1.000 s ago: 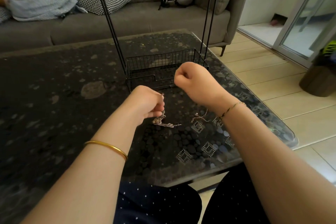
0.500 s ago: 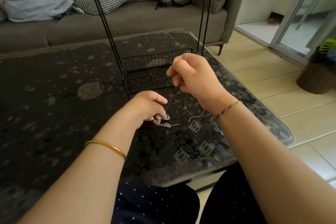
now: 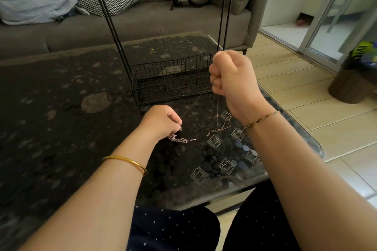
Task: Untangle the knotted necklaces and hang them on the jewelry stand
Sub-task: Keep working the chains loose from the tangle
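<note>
Compared with half a second ago, the right hand (image 3: 230,79) sits higher, its fingers curled tight round the thin chain (image 3: 191,106), which is now taut. One strand runs down and left to the left hand (image 3: 162,122), which pinches it just above the silver knot (image 3: 179,139) lying on the glass table (image 3: 61,128). A second strand hangs to the rose-gold chain end (image 3: 221,128). The jewelry stand (image 3: 171,79) stands just beyond, on the far side.

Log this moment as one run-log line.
stage: untangling | left hand: holds silver necklace knot on glass table | right hand: raised, grips thin chain pulled taut | jewelry stand: behind hands
</note>
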Demonstrator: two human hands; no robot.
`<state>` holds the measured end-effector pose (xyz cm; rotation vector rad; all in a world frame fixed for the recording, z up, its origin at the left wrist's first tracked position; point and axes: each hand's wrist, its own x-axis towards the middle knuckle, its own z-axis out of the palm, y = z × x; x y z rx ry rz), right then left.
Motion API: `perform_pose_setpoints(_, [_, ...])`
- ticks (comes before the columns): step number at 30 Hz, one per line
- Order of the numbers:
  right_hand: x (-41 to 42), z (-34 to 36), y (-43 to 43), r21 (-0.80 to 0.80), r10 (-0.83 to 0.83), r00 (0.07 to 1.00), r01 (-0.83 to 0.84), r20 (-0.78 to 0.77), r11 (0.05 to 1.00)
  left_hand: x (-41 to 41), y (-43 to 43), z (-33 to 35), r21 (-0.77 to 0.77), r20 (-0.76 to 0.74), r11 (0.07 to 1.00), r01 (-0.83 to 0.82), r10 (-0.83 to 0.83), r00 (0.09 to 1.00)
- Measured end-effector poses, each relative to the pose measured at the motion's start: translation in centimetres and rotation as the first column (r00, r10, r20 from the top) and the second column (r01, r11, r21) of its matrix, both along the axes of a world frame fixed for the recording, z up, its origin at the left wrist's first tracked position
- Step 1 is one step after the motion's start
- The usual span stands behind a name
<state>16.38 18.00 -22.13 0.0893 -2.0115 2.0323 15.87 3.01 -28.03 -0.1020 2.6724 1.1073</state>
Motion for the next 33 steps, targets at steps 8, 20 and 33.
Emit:
perform_pose_setpoints(8, [-0.4, -2.2, 0.9, 0.701, -0.075, 0.945, -0.182, 0.32, 0.689, -0.2, -0.3, 1.0, 0.15, -0.051, 0.988, -0.032, 0.04, 0.998])
perform_pose_setpoints(20, [-0.7, -4.0, -0.8, 0.74, 0.087, 0.909, -0.384, 0.407, 0.552, 0.0, -0.5, 2.2, 0.29, -0.082, 0.956, 0.041, -0.018, 0.996])
perform_pose_setpoints(33, [-0.5, -2.5, 0.0, 0.611, -0.071, 0.993, -0.002, 0.096, 0.792, 0.1, -0.5, 2.1, 0.183, -0.044, 0.983, 0.018, -0.011, 0.999])
